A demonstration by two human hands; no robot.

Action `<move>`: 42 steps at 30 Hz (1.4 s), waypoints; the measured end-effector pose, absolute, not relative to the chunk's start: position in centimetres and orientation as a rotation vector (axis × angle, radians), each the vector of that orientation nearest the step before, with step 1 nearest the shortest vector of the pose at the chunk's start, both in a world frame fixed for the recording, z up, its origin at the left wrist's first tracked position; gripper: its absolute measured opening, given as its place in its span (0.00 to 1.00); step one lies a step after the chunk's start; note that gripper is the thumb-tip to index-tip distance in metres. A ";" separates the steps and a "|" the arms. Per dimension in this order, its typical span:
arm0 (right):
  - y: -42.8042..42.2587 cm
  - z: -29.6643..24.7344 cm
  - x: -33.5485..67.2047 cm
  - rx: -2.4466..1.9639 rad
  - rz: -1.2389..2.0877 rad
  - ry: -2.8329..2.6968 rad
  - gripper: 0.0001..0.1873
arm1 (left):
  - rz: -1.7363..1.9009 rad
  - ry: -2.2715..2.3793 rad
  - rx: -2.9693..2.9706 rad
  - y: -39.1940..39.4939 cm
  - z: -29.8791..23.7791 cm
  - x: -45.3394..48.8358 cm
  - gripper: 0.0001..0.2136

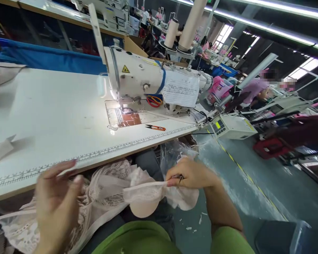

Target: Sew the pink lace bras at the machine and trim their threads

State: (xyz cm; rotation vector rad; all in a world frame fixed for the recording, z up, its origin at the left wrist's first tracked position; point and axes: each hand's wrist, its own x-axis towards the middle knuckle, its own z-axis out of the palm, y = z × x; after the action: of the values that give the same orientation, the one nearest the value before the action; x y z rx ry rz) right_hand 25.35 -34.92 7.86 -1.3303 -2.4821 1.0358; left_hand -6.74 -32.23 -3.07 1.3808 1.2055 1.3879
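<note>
My right hand (192, 172) is closed on the edge of a pale beige bra (144, 203) with a moulded cup and lace trim. A small dark tip pokes out between its fingers; what it belongs to is hidden. My left hand (55, 204) is open, fingers apart and slightly blurred, above more beige lace fabric (103, 195) heaped over my lap. Whether that fabric joins the bra I cannot tell. On the white sewing table (55, 116), orange-handled thread snips (155, 127) lie near the front edge.
A sewing machine (137, 76) stands on the table, with red-handled scissors (154, 101) beside it. Cut fabric (1, 150) lies at the left. A control box (229, 126) juts out at the right. A clear plastic bag (171, 155) hangs below the table edge. People work in the background.
</note>
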 end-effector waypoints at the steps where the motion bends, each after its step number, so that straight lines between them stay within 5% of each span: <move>1: -34.9 7.6 24.9 -1.358 1.005 -2.533 0.13 | 1.300 1.147 1.543 -32.4 -2.4 -5.3 0.17; 6: -36.1 6.3 23.1 -1.394 0.886 -2.571 0.09 | 0.651 0.592 1.757 -33.8 -1.5 1.7 0.09; 10: -37.6 5.7 24.4 -1.390 0.958 -2.454 0.11 | 0.382 0.562 1.605 -33.6 -2.5 2.3 0.16; 21: -36.7 4.0 26.3 -1.090 1.250 -2.377 0.16 | 0.039 0.264 1.110 -33.6 -3.2 2.1 0.22; 27: -35.8 4.5 29.6 -1.143 1.372 -2.343 0.16 | 0.020 0.361 1.352 -32.0 -4.3 -0.9 0.15; 33: -33.7 4.0 32.6 -1.229 1.437 -2.292 0.16 | 0.426 0.478 1.548 -30.0 -4.1 -3.9 0.10; 42: -29.3 -1.2 29.1 -1.698 0.871 -2.256 0.10 | 0.666 0.954 1.113 -32.1 -5.0 -2.2 0.13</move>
State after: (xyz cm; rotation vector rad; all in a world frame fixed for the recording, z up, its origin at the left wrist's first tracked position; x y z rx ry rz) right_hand 29.11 -29.34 -1.15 -1.6978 -2.2556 0.8712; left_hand -2.18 -32.06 -5.01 1.1129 0.9538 0.6660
